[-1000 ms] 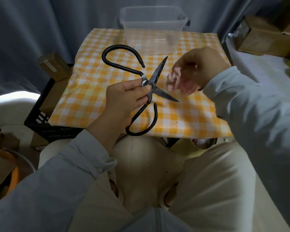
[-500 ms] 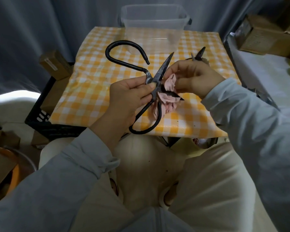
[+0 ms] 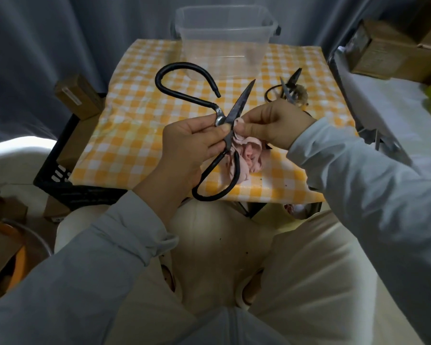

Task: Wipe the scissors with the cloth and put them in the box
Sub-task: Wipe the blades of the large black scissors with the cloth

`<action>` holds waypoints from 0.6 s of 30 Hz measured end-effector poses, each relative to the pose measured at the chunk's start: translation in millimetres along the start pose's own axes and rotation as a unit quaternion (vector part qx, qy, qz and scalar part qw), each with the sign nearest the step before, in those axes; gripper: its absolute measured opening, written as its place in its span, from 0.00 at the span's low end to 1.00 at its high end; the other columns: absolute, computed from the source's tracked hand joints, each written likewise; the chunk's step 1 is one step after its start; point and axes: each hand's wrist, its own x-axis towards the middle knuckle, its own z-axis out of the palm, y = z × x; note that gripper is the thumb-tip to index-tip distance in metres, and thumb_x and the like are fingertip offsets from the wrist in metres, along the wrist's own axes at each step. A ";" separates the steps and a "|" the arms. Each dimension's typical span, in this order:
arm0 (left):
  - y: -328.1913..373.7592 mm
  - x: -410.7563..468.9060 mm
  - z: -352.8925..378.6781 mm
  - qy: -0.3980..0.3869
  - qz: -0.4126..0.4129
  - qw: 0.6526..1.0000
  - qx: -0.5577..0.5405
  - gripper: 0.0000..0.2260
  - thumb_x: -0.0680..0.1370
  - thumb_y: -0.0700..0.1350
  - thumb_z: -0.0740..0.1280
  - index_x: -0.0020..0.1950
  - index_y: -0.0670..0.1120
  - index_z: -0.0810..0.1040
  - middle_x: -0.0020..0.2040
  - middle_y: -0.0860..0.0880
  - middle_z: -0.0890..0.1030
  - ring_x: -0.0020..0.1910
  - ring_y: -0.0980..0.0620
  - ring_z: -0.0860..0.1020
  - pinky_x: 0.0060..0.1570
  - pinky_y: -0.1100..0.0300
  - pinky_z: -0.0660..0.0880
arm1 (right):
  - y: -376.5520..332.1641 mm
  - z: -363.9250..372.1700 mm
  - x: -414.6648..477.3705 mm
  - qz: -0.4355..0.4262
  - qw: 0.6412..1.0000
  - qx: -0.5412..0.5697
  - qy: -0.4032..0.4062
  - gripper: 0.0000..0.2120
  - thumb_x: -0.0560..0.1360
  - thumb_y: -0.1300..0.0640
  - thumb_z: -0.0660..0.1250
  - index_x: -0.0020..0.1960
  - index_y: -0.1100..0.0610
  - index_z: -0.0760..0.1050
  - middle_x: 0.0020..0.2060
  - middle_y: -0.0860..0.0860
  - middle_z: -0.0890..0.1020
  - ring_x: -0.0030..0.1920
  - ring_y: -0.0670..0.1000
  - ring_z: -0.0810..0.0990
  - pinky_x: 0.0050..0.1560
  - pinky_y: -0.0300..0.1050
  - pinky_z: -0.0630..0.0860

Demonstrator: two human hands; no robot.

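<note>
Left grip [image 3: 190, 142] pinching scissors [image 3: 240, 103] at pivot, right grip [image 3: 276, 126] pinching cloth [image 3: 249, 155] — slid closer against blade

Surface: a small table [image 3: 259, 198], seen from above, its top fully hidden.
Covering: an orange-and-white checked cover [image 3: 135, 130], creased on the left side and hanging over the near edge.
Far edge, middle: a clear plastic box [image 3: 224, 49] stands upright and open-topped, with nothing visible inside it.
Right side: a smaller pair of scissors [image 3: 289, 83] lies flat, blades parted and pointing toward the far edge.
Beside them: a brownish fuzzy lump [image 3: 301, 93] touches the smaller scissors on the right; what it is cannot be told.
Near right part: a bunched pink cloth [image 3: 249, 155] is over the cover; whether it touches cannot be told.
Near it: a few dark specks [image 3: 260, 179] on the cover.
</note>
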 end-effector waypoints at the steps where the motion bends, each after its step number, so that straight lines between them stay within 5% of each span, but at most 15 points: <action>1: -0.1 -0.1 0.1 0.003 -0.003 1.000 -0.005 0.11 0.73 0.33 0.69 0.55 0.38 0.80 0.39 0.48 0.84 0.38 0.55 0.83 0.38 0.65 0.79 | -1.0 1.2 0.5 -0.010 1.000 -0.022 0.013 0.08 0.74 0.56 0.67 0.47 0.60 0.81 0.25 0.43 0.81 0.28 0.41 0.77 0.33 0.34 0.76; 3: -0.1 -0.1 0.0 0.005 -0.010 1.000 -0.015 0.07 0.73 0.32 0.69 0.49 0.41 0.81 0.35 0.50 0.84 0.36 0.55 0.83 0.36 0.66 0.78 | -3.0 2.2 0.3 -0.024 0.998 -0.055 0.026 0.08 0.75 0.57 0.67 0.48 0.62 0.81 0.25 0.44 0.80 0.24 0.38 0.75 0.26 0.29 0.71; 11: -4.4 -0.4 -1.6 0.004 -0.032 0.999 -0.026 0.09 0.72 0.32 0.70 0.51 0.40 0.80 0.35 0.51 0.84 0.38 0.54 0.84 0.39 0.63 0.80 | 7.4 -10.2 -9.4 -0.019 0.996 -0.092 -0.010 0.08 0.73 0.59 0.69 0.51 0.59 0.81 0.36 0.53 0.83 0.31 0.39 0.77 0.39 0.32 0.76; 18: -1.9 2.2 -1.7 0.000 -0.005 1.000 -0.009 0.09 0.73 0.33 0.70 0.52 0.40 0.80 0.37 0.51 0.84 0.40 0.54 0.84 0.39 0.64 0.80 | 6.2 -9.2 -5.7 -0.032 0.998 -0.049 0.010 0.04 0.74 0.59 0.68 0.47 0.55 0.81 0.27 0.40 0.79 0.28 0.34 0.76 0.33 0.25 0.71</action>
